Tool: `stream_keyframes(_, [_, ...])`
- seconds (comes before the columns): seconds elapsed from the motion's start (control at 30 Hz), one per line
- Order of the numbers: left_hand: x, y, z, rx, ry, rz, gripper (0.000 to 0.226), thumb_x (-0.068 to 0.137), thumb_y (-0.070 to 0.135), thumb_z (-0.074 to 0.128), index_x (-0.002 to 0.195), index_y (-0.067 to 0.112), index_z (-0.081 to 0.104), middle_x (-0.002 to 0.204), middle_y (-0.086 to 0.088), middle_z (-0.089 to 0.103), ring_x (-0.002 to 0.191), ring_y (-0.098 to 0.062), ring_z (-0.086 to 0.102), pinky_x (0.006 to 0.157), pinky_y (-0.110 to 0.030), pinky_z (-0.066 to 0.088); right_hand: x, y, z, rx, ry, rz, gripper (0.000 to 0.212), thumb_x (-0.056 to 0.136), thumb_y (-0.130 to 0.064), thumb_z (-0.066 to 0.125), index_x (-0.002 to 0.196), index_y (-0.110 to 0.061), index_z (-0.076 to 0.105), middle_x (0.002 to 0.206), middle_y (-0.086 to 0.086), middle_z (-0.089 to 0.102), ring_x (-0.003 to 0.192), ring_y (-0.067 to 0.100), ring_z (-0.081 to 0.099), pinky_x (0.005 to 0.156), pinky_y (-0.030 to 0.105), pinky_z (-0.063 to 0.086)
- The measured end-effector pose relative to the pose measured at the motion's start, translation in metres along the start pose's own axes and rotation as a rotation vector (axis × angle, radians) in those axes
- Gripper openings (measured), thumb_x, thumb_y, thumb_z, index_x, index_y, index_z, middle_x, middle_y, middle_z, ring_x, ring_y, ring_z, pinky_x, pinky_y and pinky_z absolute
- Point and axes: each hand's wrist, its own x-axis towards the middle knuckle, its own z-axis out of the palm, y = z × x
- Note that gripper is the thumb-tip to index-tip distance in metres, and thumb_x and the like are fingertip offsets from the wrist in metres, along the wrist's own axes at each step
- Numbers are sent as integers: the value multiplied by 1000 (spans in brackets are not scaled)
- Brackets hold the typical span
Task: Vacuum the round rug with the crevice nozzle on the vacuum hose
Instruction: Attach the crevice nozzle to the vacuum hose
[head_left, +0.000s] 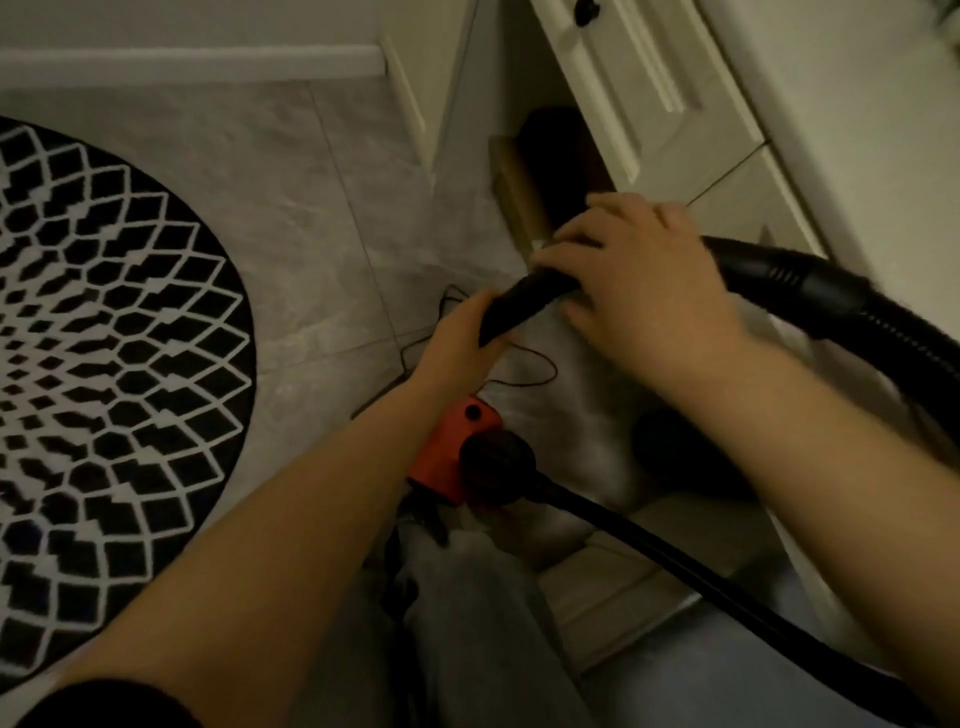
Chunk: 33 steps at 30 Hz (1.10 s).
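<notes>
1. The round rug (104, 364), black with a white lattice pattern, is lying flat on the tiled floor (311, 182) at the left of the view, well apart from the nozzle. Nothing is touching it.
2. The left hand (462, 338) is cupping the flattened tip of the crevice nozzle (519, 306) from below, with the fingers curled partly round it; how firmly it is pinching cannot be told.
3. The nozzle's long axis is running from upper right to lower left, with the slanted tip pointing down and left, roughly toward the rug.
4. The right hand (639, 280) is wrapping over the nozzle's wide end and the cuff of the vacuum hose (810, 291), fingers closed around the joint.
5. Judgement: the step in hand appears to be seating or checking the nozzle on the hose; vacuuming of the rug is not yet under way.
6. Judgement: the next move is calling for a firm joint, then a swing of the tip leftward and down onto the rug's near edge.
7. The orange vacuum body (452, 452) is sitting below the hands; a thin cord (540, 371) is trailing across the floor by it and could be snagging the sweep.
8. A white cabinet (675, 104) is standing at the right.
</notes>
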Motion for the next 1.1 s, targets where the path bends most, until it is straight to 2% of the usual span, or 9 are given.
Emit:
stream_keyframes(0.1, [-8, -24, 16, 19, 61, -36, 32, 92, 21, 56, 123, 13, 53, 112, -9, 64, 98, -23, 62, 83, -39, 52, -43, -33, 42, 295, 296, -54, 36, 86, -15, 62, 122, -19, 65, 125, 5, 60, 133, 26, 42, 107, 44, 38])
stream_keyframes(0.2, [-33, -38, 27, 19, 149, -96, 28, 94, 11, 50, 121, 7, 50, 106, -9, 60, 90, -17, 55, 72, -26, 40, -101, -69, 103, 511, 398, -82, 37, 84, -10, 61, 120, -15, 67, 117, 5, 62, 123, 23, 48, 103, 37, 39])
stream_keyframes(0.33, [-68, -36, 37, -16, 238, -157, 30, 94, 2, 46, 124, 1, 45, 99, -7, 50, 88, -17, 50, 67, -23, 37, -164, -99, 171, 802, 99, 146, 44, 83, -11, 60, 125, -23, 62, 118, -1, 58, 116, 20, 50, 100, 39, 43])
stream_keyframes(0.43, [-78, -44, 44, -43, 191, -215, 29, 95, 7, 46, 124, 3, 45, 95, -9, 51, 80, -19, 51, 52, -22, 34, -181, -105, 197, 1049, -143, 387, 46, 89, -11, 58, 132, -27, 56, 122, -4, 58, 120, 13, 49, 100, 24, 39])
stream_keyframes(0.5, [-79, -50, 46, -35, 153, -203, 30, 95, 9, 47, 125, 5, 45, 98, -9, 52, 80, -18, 52, 54, -20, 35, -173, -102, 213, 1109, -198, 464, 46, 90, -6, 56, 132, -23, 56, 117, -3, 60, 116, 13, 54, 98, 22, 42])
stream_keyframes(0.67, [-75, -87, 47, 39, 63, -214, 32, 93, 8, 51, 125, 7, 50, 101, -7, 54, 85, -15, 51, 69, -25, 36, -126, -103, 265, 1213, -320, 728, 42, 93, -2, 48, 128, -22, 60, 110, -5, 62, 110, 19, 60, 97, 37, 53])
stream_keyframes(0.8, [-73, -134, 53, 77, 15, -200, 28, 91, 13, 51, 119, 9, 52, 106, -10, 60, 93, -22, 59, 74, -29, 42, -81, -103, 310, 1149, -453, 725, 46, 93, 3, 44, 133, -15, 56, 122, 1, 63, 119, 20, 55, 101, 25, 43])
stream_keyframes(0.93, [-65, -165, 62, 214, 23, -218, 29, 91, 23, 49, 119, 20, 48, 104, -6, 61, 92, -25, 59, 79, -45, 52, -35, -108, 352, 1004, -561, 583, 52, 91, -1, 45, 141, -17, 49, 140, 6, 54, 130, 25, 49, 112, 33, 36])
stream_keyframes(1.1, [-49, -179, 74, 88, 46, -180, 28, 93, 21, 49, 121, 22, 49, 111, -3, 59, 100, -21, 58, 86, -40, 52, 8, -121, 392, 882, -665, 518, 45, 94, -3, 40, 137, -8, 47, 135, 15, 53, 125, 32, 50, 100, 31, 38])
